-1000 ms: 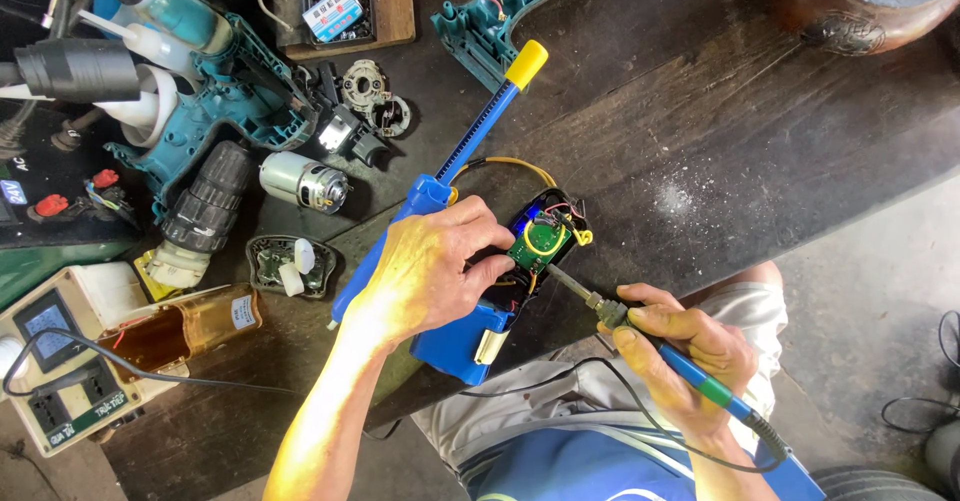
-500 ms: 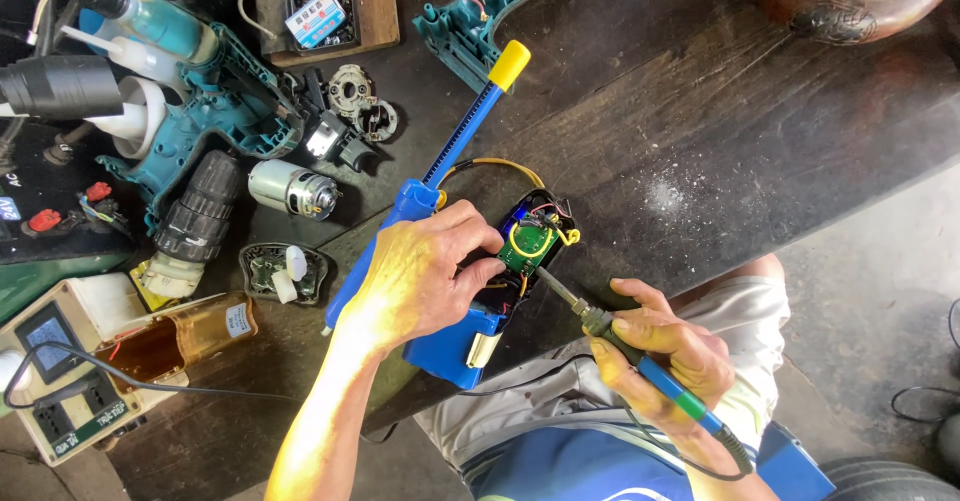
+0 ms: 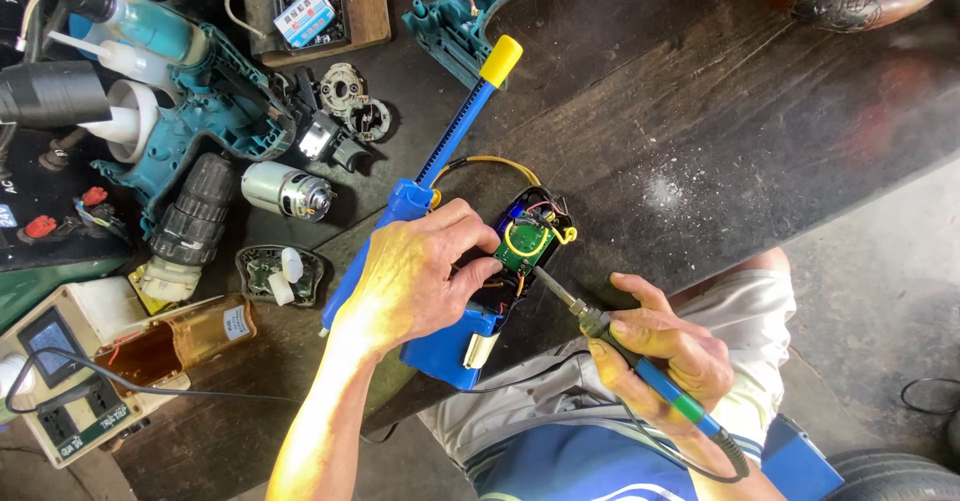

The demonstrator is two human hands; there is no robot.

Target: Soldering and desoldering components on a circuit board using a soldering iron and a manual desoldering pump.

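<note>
The left hand (image 3: 415, 281) lies palm-down over a blue battery pack (image 3: 450, 346) near the front edge of the dark wooden workbench (image 3: 700, 141), fingers curled around it and fingertips pressing beside the small green circuit board (image 3: 520, 246) that shows at the pack's opened top. The right hand (image 3: 660, 351), at 4 o'clock from the board, is closed in a pen-like grip on a soldering iron (image 3: 640, 361) with a blue handle; its metal tip runs up toward 10 o'clock and meets the board's lower edge. The iron's black cord loops down past the person's lap at 5 o'clock.

A long blue desoldering pump (image 3: 450, 146) with a yellow plunger cap (image 3: 500, 59) lies diagonally on the bench, its lower end passing under the left hand — the cap points to 1 o'clock. A yellow wire (image 3: 480, 161) arcs from the pump's side to the board.

At 10 o'clock from the left hand sits a silver DC motor (image 3: 288, 191), with a black drill chuck (image 3: 195, 211) just beside it and a teal drill housing (image 3: 215, 111) above. A second teal housing half (image 3: 470, 6) rests at 12 o'clock. At 8 o'clock a beige power strip with a meter (image 3: 60, 381) sits near an amber plastic box (image 3: 185, 336).
</note>
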